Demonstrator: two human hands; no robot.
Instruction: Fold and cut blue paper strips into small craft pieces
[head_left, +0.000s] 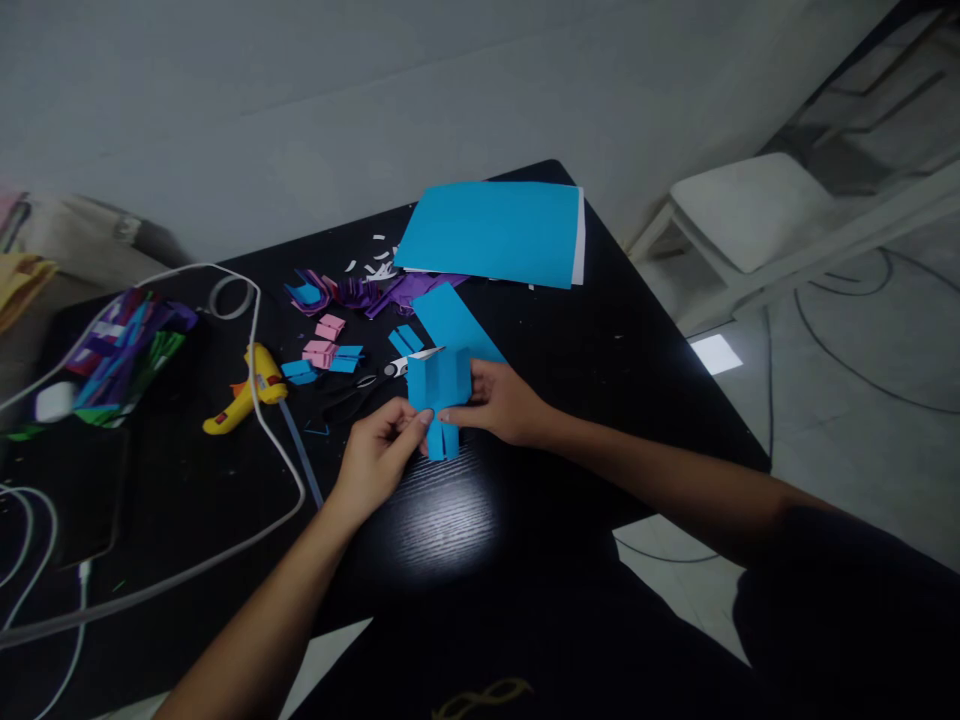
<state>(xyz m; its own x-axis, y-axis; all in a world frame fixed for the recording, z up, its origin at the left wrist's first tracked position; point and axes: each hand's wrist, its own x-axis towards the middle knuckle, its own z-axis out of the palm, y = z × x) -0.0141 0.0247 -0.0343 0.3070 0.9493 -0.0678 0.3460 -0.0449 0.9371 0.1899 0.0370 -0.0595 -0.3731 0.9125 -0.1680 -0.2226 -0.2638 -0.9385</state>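
Between my two hands is a folded piece of blue paper [441,380], creased lengthwise with flaps standing up at its sides. The thumb and fingers of my left hand [382,450] pinch its lower left edge. From the right, my right hand [506,403] grips the same piece, its thumb lying across the front near the middle. Just behind it lies a flat blue paper strip [457,320]. Scissors [397,366] rest to the left, their blades partly hidden by the folded paper. Small folded blue pieces [406,340] and pink pieces [320,353] lie beyond my left hand.
Blue sheets [495,230] lie at the table's back, beside white paper scraps [382,265] and purple paper strips [409,292]. Left of my hands are a yellow glue gun [266,375], a looping white cable [281,450] and a colourful bundle [131,350]. A white stool [750,205] stands at right.
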